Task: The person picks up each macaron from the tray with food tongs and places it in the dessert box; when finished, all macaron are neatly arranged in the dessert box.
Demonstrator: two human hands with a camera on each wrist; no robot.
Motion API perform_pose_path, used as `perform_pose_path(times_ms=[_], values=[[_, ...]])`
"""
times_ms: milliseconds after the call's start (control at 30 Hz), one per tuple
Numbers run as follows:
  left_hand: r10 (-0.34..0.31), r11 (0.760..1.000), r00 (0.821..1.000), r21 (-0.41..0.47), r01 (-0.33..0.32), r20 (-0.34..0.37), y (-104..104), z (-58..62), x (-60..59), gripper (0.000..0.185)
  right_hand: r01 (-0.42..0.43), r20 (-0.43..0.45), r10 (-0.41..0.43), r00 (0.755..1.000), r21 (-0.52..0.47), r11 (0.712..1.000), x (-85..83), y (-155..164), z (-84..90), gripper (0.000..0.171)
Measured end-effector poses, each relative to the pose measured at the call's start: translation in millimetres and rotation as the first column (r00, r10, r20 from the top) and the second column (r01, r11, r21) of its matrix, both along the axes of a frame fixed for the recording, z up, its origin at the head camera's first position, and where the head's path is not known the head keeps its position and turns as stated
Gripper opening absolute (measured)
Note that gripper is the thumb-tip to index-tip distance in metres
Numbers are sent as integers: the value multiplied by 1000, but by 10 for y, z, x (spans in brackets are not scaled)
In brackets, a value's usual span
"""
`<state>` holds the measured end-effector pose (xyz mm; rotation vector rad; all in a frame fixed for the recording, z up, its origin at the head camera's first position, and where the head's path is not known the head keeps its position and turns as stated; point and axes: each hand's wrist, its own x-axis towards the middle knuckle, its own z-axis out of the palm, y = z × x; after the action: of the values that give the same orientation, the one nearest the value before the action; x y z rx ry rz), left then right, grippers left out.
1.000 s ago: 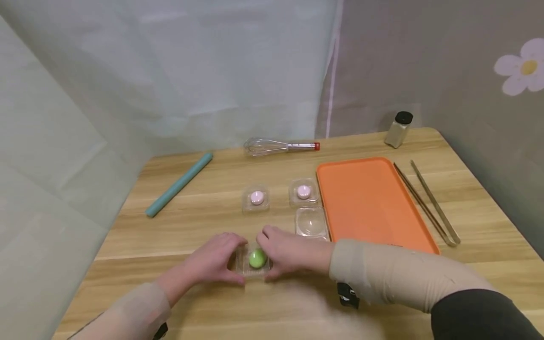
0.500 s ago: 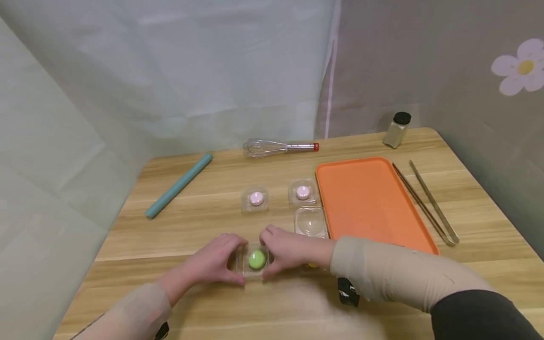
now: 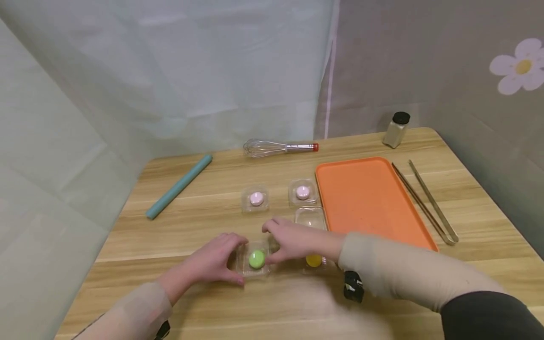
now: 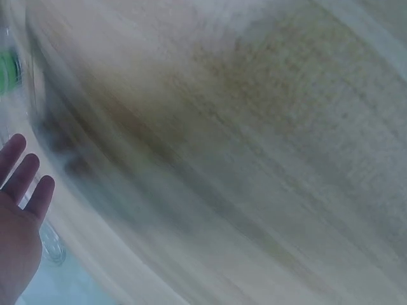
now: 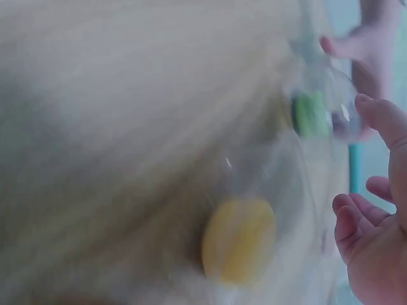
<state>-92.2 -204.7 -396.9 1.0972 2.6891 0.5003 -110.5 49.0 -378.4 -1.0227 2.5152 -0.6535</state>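
A small clear plastic box [image 3: 242,270] with a round green sweet [image 3: 257,259], like a macaron, stands at the table's front middle. My left hand [image 3: 212,259] is at its left side, thumb and fingers spread around the near and far corners; whether they touch it I cannot tell. My right hand [image 3: 297,242] is just off the box's right side, fingers loosely bent and holding nothing. Under the right wrist, another clear box holds a yellow sweet [image 3: 313,260], larger in the right wrist view [image 5: 239,243]. The left wrist view shows the left fingers [image 4: 23,175] extended.
Two clear boxes with pink sweets [image 3: 256,199] stand farther back. A clear lid-like piece [image 3: 310,216] lies beside the orange tray [image 3: 369,198]. Tongs [image 3: 429,203] lie to the tray's right. A whisk [image 3: 280,148], a teal rod [image 3: 179,187] and a black-capped jar [image 3: 396,130] lie around the back.
My right hand has drawn back to the right from the box with the green sweet, and the yellow sweet has come into view. My left hand has stayed nearly still.
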Motion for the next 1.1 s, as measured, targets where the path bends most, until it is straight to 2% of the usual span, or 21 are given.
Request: perform_pose_path(times_ms=[200,433,533,700,900,1100], values=[[57,998,998,26,-57,13,46,106,-96,97,104,48,-100,994,-102,989,-133,342,112,67],[50,997,999,64,-50,7,236,240,-305,90,167,90,-152,984,-183,969,-213,700,90,68],[42,997,999,71,-42,12,370,271,-406,84,189,87,-175,981,-183,965,-222,834,64,69],[64,996,992,47,-69,107,644,323,-514,78,222,25,-221,975,-169,960,-232,1061,-14,68],[100,994,973,13,-105,208,891,323,-552,79,223,-40,-231,972,-134,965,-251,1207,-61,67],[110,993,967,15,-116,230,1035,292,-565,77,217,-52,-223,973,-102,971,-261,1249,-70,67]])
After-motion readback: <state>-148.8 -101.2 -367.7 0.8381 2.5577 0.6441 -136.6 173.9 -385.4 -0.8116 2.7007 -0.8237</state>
